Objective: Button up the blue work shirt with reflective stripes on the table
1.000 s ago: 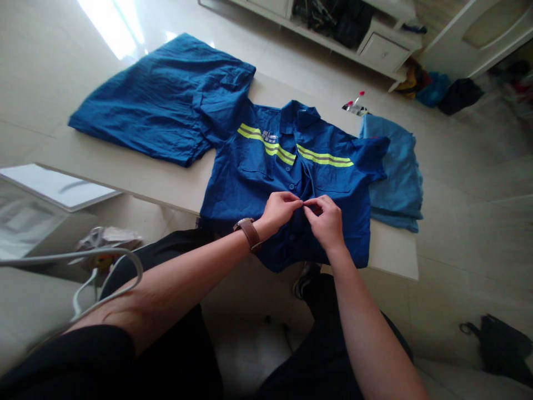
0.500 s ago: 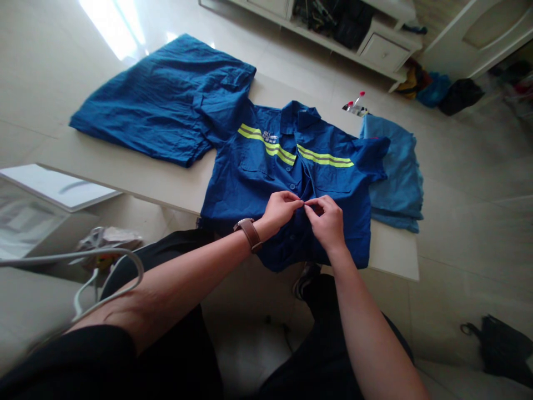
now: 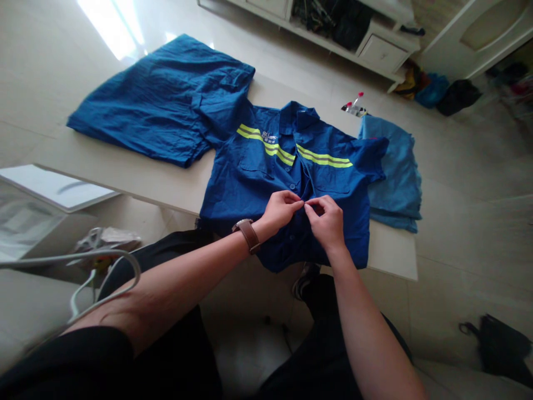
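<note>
A dark blue work shirt (image 3: pixel 250 183) with yellow and grey reflective stripes lies face up across the table, its collar pointing away from me. Its front is partly open near the chest, and buttons show along the left-hand edge. My left hand (image 3: pixel 283 210), with a brown-strapped watch at the wrist, pinches the front edge of the shirt. Close beside it, fingertips nearly touching, my right hand (image 3: pixel 327 219) pinches the opposite front edge. Whatever button lies between the fingertips is hidden.
Folded blue garments (image 3: pixel 154 105) are piled on the left of the table (image 3: pixel 166 183). Lighter blue cloth (image 3: pixel 395 172) lies at the right end, with red-capped bottles (image 3: pixel 357 103) behind it. A white cabinet (image 3: pixel 383 53) stands beyond. A pale cable (image 3: pixel 125 255) loops near my left arm.
Both hands keep their pinch at the shirt front with hardly any movement. The whole view has shifted very slightly.
</note>
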The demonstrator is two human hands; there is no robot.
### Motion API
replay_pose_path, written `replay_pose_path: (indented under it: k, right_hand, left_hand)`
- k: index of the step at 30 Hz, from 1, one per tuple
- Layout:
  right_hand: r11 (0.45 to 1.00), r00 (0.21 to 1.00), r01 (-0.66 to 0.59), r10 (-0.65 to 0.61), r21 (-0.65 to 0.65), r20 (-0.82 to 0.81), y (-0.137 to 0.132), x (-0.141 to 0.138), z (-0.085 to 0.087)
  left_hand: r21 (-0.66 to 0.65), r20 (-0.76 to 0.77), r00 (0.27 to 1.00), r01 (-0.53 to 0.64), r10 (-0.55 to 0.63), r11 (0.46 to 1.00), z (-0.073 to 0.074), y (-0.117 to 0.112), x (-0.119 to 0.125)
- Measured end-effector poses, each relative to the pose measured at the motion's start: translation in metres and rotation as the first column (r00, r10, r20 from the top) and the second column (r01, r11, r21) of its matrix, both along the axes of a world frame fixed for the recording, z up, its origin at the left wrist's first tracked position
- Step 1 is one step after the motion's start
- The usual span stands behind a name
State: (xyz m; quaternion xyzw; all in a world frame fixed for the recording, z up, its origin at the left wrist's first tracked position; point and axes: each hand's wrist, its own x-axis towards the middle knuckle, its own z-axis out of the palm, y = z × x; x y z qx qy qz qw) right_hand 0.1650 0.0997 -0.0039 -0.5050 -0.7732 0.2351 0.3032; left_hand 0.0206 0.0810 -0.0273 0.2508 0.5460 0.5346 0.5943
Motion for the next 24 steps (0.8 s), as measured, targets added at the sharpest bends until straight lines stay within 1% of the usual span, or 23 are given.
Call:
replay_pose_path:
  k: [11,16,18,21,24]
  right_hand:
    - [1.0,1.0,0.015,-0.015,-0.006,0.007,0.0,-0.001,0.001]
    - [0.999,0.999,0.044,-0.044,0.005,0.014,0.002,0.001,-0.001]
    - [0.999,0.999,0.044,-0.044,-0.003,0.012,0.002,0.001,-0.002]
    - [0.999,0.999,0.039,-0.039,-0.019,0.012,0.002,0.001,-0.001]
    - [0.999,0.999,0.035,-0.035,-0.029,0.02,0.003,0.001,-0.003]
  left_hand:
    - [0.038,-0.027,1.0,-0.002,0.003,0.999,0.002,-0.002,-0.001]
    - [0.088,-0.064,0.997,0.039,-0.034,0.995,0.006,-0.003,-0.002]
    - [0.105,-0.099,0.994,0.065,-0.054,0.992,0.004,-0.003,-0.002]
    - [0.115,-0.153,0.986,0.091,-0.073,0.989,-0.002,-0.002,-0.002]
    - [0.155,-0.233,0.968,0.125,-0.087,0.98,-0.007,-0.003,-0.003]
